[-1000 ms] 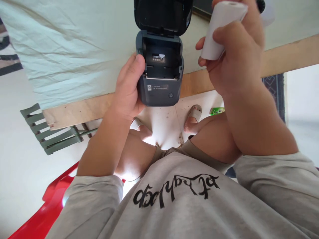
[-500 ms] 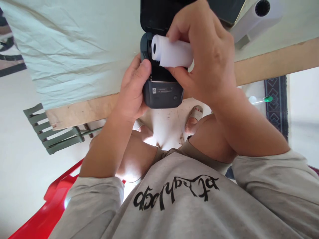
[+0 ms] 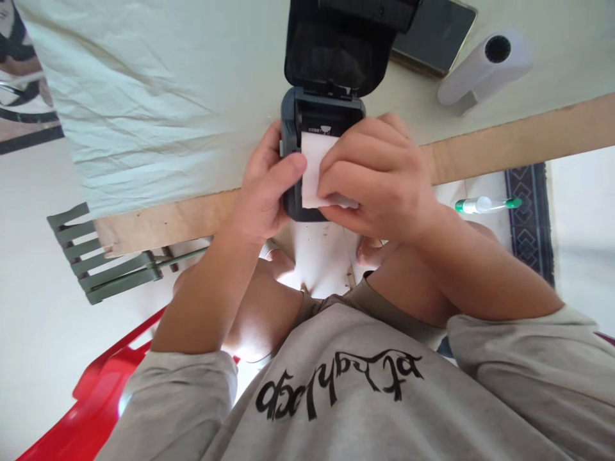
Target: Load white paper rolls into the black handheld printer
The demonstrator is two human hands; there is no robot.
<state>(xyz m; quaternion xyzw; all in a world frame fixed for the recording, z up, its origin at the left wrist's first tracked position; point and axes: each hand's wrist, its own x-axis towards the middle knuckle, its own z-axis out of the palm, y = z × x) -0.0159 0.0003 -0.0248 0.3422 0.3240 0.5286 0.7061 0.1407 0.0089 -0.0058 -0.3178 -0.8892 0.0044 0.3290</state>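
My left hand (image 3: 266, 186) grips a small dark portable printer (image 3: 289, 115) by its left side, with the thumb over its front part. The printer's black lid (image 3: 336, 61) stands swung open on the far side. A white paper strip (image 3: 311, 168) lies over the front of the printer, and my left thumb touches its left edge. My right hand (image 3: 379, 173) has its fingers closed on the strip from the right and covers much of it. The body of the paper roll is hidden under the strip and fingers.
Behind the printer, a dark phone (image 3: 432, 35) lies on the pale green table cover (image 3: 182, 83). To its right is a white cylinder-like object (image 3: 473, 73) with a dark round opening. The table's wooden edge (image 3: 519, 131) runs in front. A red chair (image 3: 110, 378) shows lower left.
The roll that my right hand held above the printer is no longer in sight; a flat strip now covers the printer's front. The printer and both hands have come nearer to me.
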